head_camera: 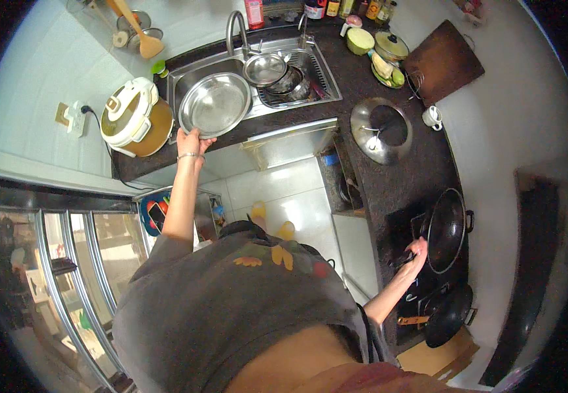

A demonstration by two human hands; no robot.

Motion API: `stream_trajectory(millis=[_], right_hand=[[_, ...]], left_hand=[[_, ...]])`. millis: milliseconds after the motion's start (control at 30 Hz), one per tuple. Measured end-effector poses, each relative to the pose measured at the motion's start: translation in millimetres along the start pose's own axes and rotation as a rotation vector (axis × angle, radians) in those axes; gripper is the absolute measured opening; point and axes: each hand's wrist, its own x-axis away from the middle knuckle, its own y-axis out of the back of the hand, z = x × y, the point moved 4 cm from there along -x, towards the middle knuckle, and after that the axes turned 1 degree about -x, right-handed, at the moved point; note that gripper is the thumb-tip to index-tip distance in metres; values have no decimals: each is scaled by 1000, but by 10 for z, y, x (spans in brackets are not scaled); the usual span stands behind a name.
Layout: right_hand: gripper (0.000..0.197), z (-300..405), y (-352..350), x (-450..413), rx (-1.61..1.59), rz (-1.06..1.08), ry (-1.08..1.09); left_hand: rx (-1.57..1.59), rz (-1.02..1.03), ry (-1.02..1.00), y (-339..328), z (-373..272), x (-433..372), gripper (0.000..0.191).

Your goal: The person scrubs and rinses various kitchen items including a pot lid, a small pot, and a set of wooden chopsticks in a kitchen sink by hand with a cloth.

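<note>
My left hand (191,142) grips the near rim of a round stainless steel dish (215,105). The dish is tilted, its shiny inside facing up, over the front of the double steel sink (168,93). On the right, my right hand (416,249) is closed around the dark handle of a black wok (448,231). The wok is tipped on its side above the stove, its rim facing my hand. A steel wok lid (360,123) with a wire-like handle on top lies on the dark counter between sink and stove.
A rice cooker or pressure cooker (136,120) stands left of the sink. Steel bowls (264,69) sit in the right basin. A cut melon (361,42), a vegetable plate (387,73) and a cutting board (443,64) line the back right. A second black pan (448,317) rests on the stove.
</note>
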Motion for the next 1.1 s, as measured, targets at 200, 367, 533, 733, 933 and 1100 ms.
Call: stream_trajectory(millis=[200, 367, 533, 733, 933, 1100], right_hand=[[31, -449, -542, 413, 441, -64, -186], [16, -957, -1201, 527, 877, 17, -363], [18, -1688, -1618, 386, 1059, 195, -739], [18, -2889, -2187, 80, 1219, 433, -976], [19, -4189, -2463, -579, 1225, 525, -1151], [25, -5133, -2638, -1196, 1292, 633, -1156]], left_hand=[[43, -35, -65, 47, -241, -106, 21], [88, -25, -115, 92, -421, -170, 23], [65, -67, -179, 116, -635, -106, 23], [29, -87, -167, 361, -589, -409, 20], [-22, -127, -94, 482, -411, -960, 19], [-115, -117, -17, 619, -135, -1602, 20]])
